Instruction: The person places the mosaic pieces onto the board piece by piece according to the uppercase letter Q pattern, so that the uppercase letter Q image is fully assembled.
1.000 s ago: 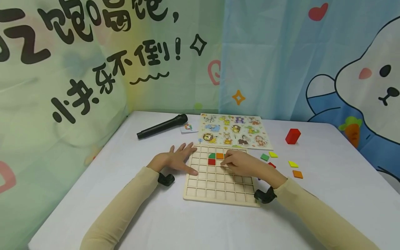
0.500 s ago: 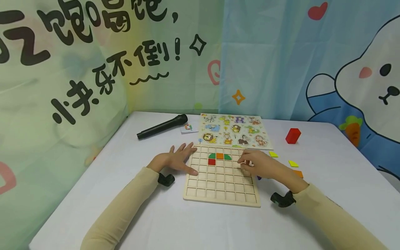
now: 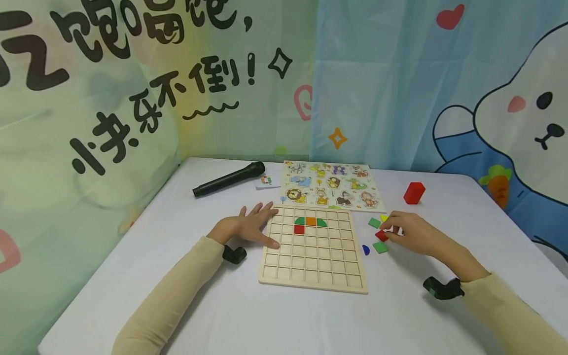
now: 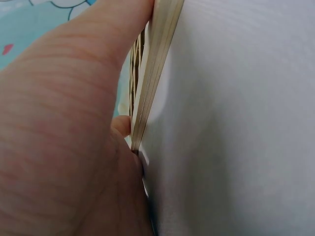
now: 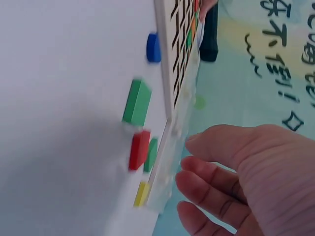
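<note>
My left hand (image 3: 244, 228) lies with fingers spread on the left edge of a wooden grid board (image 3: 315, 268); in the left wrist view its thumb (image 4: 98, 39) touches the board's side. In the grid sit an orange square (image 3: 310, 221), a red square (image 3: 299, 230) and two green curved-edge pieces, one either side of the orange. Right of the board, my right hand (image 3: 412, 231) hovers over a loose red tile (image 3: 381, 235). Thumb and fingers stand apart with nothing between them in the right wrist view. Two green tiles (image 5: 137, 102), a yellow tile (image 5: 141, 193) and a blue half-round piece (image 3: 366, 250) lie nearby.
Behind the grid board lies an animal picture board (image 3: 333, 185). A black microphone (image 3: 228, 180) and a small printed card (image 3: 268, 181) are at the back left. A red block (image 3: 414, 193) stands at the back right. Printed curtains hang behind the table.
My right hand has moved right, off the board to the loose tiles, uncovering the green curved-edge piece right of the orange square. The left hand stays on the board's edge.
</note>
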The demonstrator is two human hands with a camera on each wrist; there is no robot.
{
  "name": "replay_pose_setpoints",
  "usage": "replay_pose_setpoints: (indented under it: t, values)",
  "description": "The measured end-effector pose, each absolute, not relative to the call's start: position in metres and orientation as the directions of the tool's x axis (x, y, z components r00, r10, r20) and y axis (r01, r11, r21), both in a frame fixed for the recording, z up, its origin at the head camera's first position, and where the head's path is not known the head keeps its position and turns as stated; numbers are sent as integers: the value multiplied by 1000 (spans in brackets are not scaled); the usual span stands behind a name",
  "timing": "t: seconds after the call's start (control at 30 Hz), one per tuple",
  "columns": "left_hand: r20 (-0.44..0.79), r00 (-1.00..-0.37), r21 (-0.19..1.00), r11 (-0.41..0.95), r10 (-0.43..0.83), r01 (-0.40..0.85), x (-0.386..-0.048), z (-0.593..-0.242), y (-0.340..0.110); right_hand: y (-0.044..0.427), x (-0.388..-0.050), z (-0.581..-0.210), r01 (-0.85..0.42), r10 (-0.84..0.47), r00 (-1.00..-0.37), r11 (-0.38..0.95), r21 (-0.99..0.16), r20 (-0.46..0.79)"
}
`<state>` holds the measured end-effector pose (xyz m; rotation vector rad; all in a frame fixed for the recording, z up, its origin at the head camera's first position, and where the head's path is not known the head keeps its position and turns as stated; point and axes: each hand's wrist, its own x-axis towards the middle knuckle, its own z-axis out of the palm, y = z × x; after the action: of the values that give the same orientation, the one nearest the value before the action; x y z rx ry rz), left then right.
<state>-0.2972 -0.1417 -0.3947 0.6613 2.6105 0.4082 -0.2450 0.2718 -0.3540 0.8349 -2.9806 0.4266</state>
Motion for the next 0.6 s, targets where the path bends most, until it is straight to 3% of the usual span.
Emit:
replay_pose_setpoints:
  t: [0.3,0.6]
  values:
    - [-319,-802,371,845,505,384,-296,-395,-143,286,-252,-365,-431,-450,-893,864,-260,-15]
    - [-317,-803,366,846,504,387,-297,-394,-141,279,-255,-370,-420,-457,-882,872,-252,-112]
